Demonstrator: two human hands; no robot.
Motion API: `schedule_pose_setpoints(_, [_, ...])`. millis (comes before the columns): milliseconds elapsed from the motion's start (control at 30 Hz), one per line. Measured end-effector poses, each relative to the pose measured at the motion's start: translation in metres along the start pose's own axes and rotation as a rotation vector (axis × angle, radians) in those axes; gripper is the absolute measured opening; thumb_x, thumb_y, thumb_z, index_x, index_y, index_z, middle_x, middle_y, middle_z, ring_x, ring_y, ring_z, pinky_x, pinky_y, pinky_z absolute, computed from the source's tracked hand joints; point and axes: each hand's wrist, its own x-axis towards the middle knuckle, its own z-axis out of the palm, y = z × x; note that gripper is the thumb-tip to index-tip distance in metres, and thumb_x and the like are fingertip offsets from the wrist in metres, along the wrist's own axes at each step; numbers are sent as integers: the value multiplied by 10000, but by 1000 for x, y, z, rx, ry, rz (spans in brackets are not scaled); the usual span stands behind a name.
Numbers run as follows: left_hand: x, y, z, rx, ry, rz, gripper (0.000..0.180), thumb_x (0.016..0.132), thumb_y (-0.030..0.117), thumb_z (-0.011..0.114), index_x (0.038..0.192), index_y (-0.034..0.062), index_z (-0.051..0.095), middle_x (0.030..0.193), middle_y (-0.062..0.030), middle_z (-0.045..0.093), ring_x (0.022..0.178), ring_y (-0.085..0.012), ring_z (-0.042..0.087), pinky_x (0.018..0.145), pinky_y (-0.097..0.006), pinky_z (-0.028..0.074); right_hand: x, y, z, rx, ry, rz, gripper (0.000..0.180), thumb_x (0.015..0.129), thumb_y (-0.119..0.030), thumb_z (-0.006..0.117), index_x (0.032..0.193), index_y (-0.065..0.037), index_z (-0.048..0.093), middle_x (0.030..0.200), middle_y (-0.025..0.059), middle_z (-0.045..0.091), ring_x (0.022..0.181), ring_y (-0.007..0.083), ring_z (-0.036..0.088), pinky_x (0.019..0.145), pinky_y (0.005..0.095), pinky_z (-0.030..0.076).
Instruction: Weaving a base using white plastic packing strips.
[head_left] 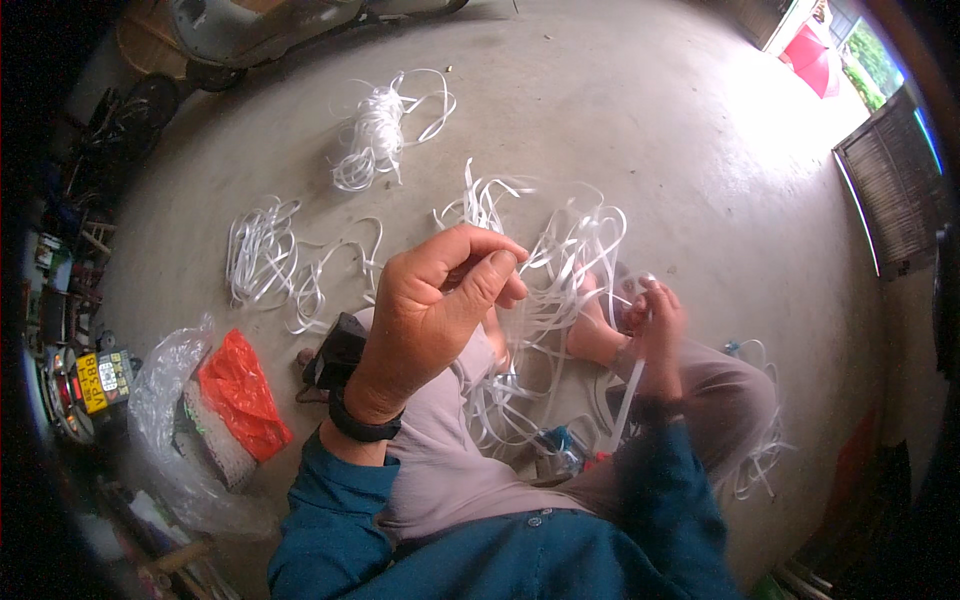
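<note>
Flat white straps, loosely tangled; left hand, right hand each pinching one.

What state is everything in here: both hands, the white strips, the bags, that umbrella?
Left grip: thumb and forefinger pinched together at a white strip.
Right grip: closed on a white strip; motion-blurred.
Strips between the hands: loose, tangled.
Farthest bundle: gathered, some loops loose.
Left bundle: loosely looped.
Clear plastic bag: crumpled.
Red plastic bag: crumpled.
Red umbrella: open.
</note>
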Motion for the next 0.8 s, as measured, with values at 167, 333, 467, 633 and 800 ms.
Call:
schedule_pose_setpoints(167, [4,-1,1,19,-45,63,149,920,116,529,978,8,614,775,-61,651,711,-95,613,613,-212,485,-17,-49,-6,-94,72,-193,190,914,-177,537,969,-4,594,573,1,494,469,80,420,465,232,373])
schedule_pose_setpoints(333, [2,2,3,-10,-27,-4,148,919,114,533,983,6,613,775,-65,647,719,-97,611,625,-212,484,-35,-100,-10,-202,194,-400,212,924,-185,520,986,3,596,581,-5,467,494,73,412,526,240,413])
schedule_pose_setpoints(467, [0,1,3,-25,2,-29,162,926,129,524,964,1,614,764,-42,640,694,-79,584,656,-215,471,-40,-139,-21,-233,213,-525,224,937,-167,481,1012,8,600,614,9,485,527,76,436,550,242,412])
schedule_pose_setpoints(633, [2,1,5,-20,-4,6,168,926,138,525,956,1,618,766,-42,641,685,-78,584,648,-214,471,-33,-168,-39,-327,266,-653,296,948,-196,493,1158,2,559,765,15,522,659,70,481,608,196,432])
schedule_pose_setpoints(800, [4,4,4,6,-21,-20,161,924,132,526,961,-1,609,772,-54,645,729,-95,603,667,-214,481,-16,-196,-32,-341,350,-803,243,952,-181,469,1044,-6,610,704,34,564,610,84,518,600,254,477])
